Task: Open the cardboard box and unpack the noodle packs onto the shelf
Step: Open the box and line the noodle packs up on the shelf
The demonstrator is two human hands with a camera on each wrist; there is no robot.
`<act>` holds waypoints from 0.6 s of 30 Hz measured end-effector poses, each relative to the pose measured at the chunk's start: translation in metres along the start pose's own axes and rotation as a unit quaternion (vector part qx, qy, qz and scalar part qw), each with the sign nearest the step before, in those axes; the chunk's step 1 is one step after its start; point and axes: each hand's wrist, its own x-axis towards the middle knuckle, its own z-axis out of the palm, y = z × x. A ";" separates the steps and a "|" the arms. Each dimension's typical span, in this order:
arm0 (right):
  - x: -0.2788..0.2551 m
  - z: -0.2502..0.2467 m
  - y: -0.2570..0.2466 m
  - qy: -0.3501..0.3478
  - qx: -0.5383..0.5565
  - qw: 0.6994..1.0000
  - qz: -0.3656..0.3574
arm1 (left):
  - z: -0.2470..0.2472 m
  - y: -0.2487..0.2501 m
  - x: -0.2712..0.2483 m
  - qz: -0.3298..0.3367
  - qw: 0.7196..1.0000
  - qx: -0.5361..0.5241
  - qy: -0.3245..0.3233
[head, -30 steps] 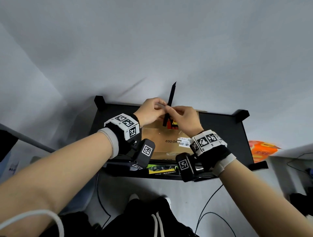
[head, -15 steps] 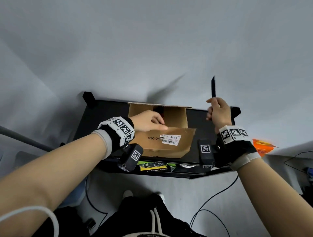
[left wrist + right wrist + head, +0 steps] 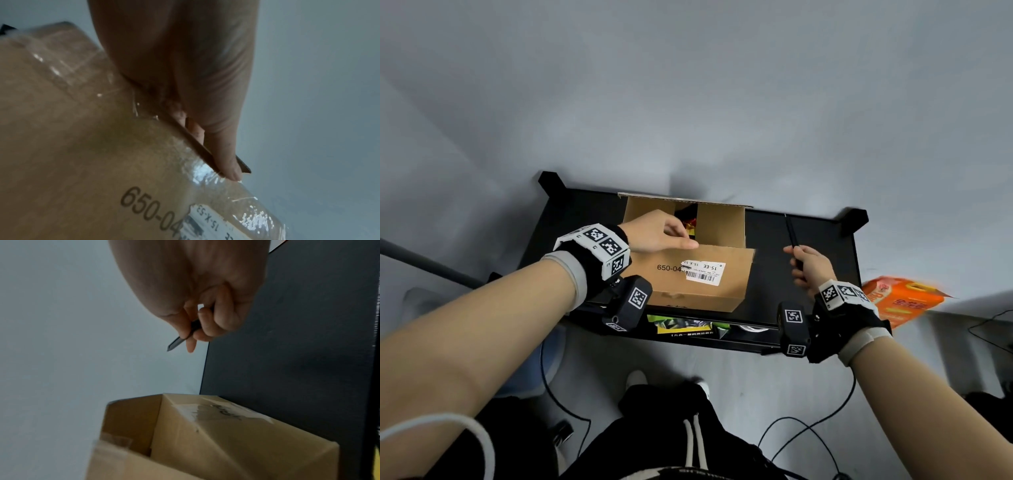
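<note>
A brown cardboard box (image 3: 705, 284) with a white barcode label stands on the black shelf top (image 3: 808, 240). Its far flap stands up and the near flap (image 3: 102, 146) is lifted. My left hand (image 3: 664, 234) pinches the near flap's edge, thumb on top, fingers underneath. Red and yellow noodle packs (image 3: 688, 222) show through the gap inside. To the right of the box my right hand (image 3: 808, 270) grips a thin black cutter (image 3: 791, 233) that points away over the shelf. Box corner (image 3: 226, 434) and cutter tip (image 3: 174, 345) show in the right wrist view.
An orange package (image 3: 904, 301) lies on a white surface to the right. Green and yellow packs (image 3: 685, 325) sit on the lower shelf level below the box. Cables (image 3: 808, 428) trail on the grey floor by my legs. A grey wall stands behind the shelf.
Both hands were together at the box's top seam with the cutter. The right hand swung out right, raised the cutter, then lowered it towards the shelf. The flaps came apart; my left hand holds the near one.
</note>
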 end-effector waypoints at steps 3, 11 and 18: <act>0.003 0.002 0.008 -0.024 0.012 1.000 0.008 | 0.000 0.001 0.002 -0.007 1.000 -0.002 0.013; 0.014 0.018 0.036 -0.014 0.032 0.996 0.079 | 0.001 0.000 0.001 -0.014 1.000 -0.003 0.028; 0.023 0.036 0.068 -0.019 -0.054 0.979 0.195 | -0.006 0.001 -0.016 -0.012 0.999 -0.025 -0.016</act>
